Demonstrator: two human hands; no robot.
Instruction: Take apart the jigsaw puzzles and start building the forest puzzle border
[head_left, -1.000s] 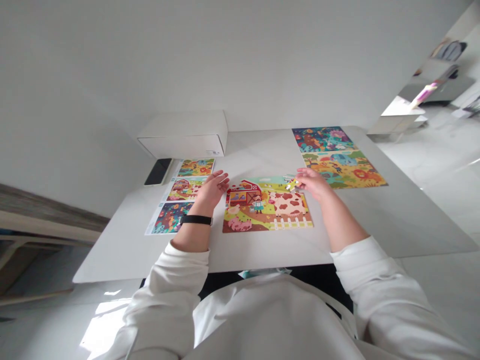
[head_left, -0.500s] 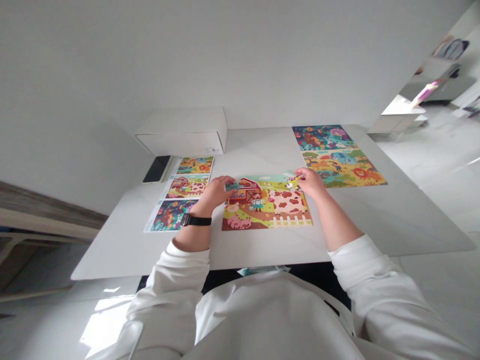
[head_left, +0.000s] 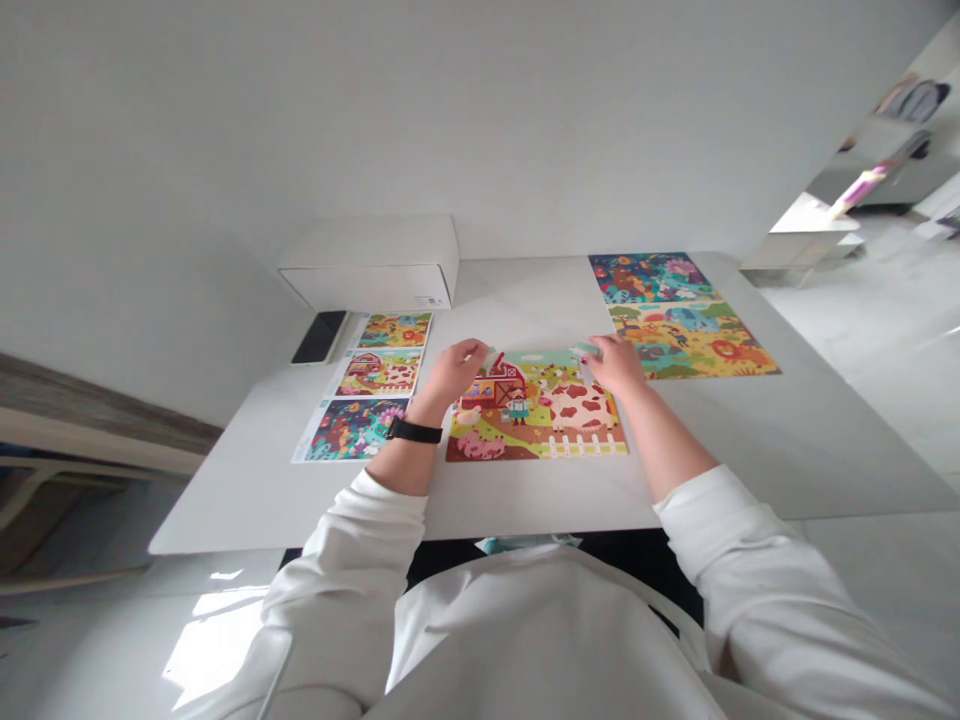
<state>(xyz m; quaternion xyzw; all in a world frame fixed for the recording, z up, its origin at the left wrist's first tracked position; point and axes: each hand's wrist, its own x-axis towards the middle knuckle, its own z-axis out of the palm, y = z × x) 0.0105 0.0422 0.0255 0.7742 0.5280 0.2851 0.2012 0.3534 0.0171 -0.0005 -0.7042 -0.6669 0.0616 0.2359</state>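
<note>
A farm jigsaw puzzle [head_left: 536,415] with a red barn and a spotted cow lies in front of me on the white table [head_left: 750,440]. My left hand [head_left: 454,370] is at the puzzle's far left corner, fingers pinched on a small pale puzzle piece [head_left: 489,356]. My right hand [head_left: 613,363] rests at the puzzle's far right corner, fingers curled on another light piece [head_left: 586,349]. A black band sits on my left wrist.
Two finished puzzles [head_left: 679,315] lie at the right of the table. A sheet with three picture cards [head_left: 371,385] lies at the left, a black phone [head_left: 319,337] beyond it, and a white box [head_left: 375,265] at the back against the wall.
My left hand took up a piece and moved it toward the puzzle's far left corner. My right hand shifted slightly along the far right edge with its piece.
</note>
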